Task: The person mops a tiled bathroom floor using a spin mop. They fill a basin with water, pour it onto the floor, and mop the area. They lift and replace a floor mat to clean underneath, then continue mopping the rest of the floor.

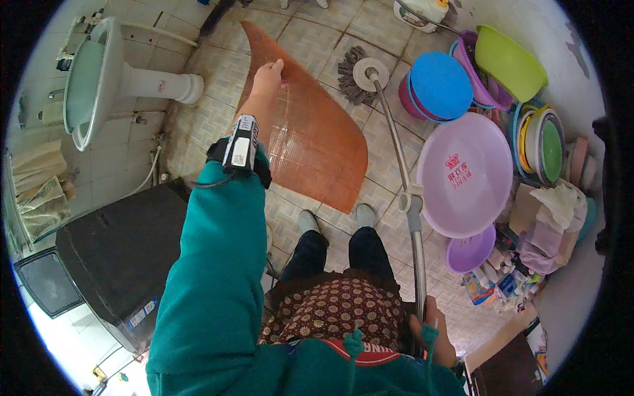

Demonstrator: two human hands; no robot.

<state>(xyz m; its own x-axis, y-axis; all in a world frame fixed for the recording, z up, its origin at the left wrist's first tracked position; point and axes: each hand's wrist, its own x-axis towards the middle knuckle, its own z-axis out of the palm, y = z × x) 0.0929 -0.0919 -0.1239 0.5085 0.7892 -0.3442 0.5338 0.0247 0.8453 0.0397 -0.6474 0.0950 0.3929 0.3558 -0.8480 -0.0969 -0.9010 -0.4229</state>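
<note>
My left hand (269,79) is stretched forward and grips the edge of a reddish-brown floor mat (312,143). The mat is lifted and curved, with its near corner close to my feet. Low at my right side, my right hand (430,324) is closed around the metal handle (418,257) of a mop. The handle has a grey joint partway along and runs forward to a round white mop head plate (370,74). Grey mop strands (354,81) spread on the tiled floor to the right of the mat.
A pedestal washbasin (111,84) stands at the left, near a black-topped appliance (124,247). Along the right wall are a large pink basin (465,173), a blue basin (441,85), a green basin (510,62) and a cardboard box (522,210) with cloths. A white jug (421,15) stands far ahead.
</note>
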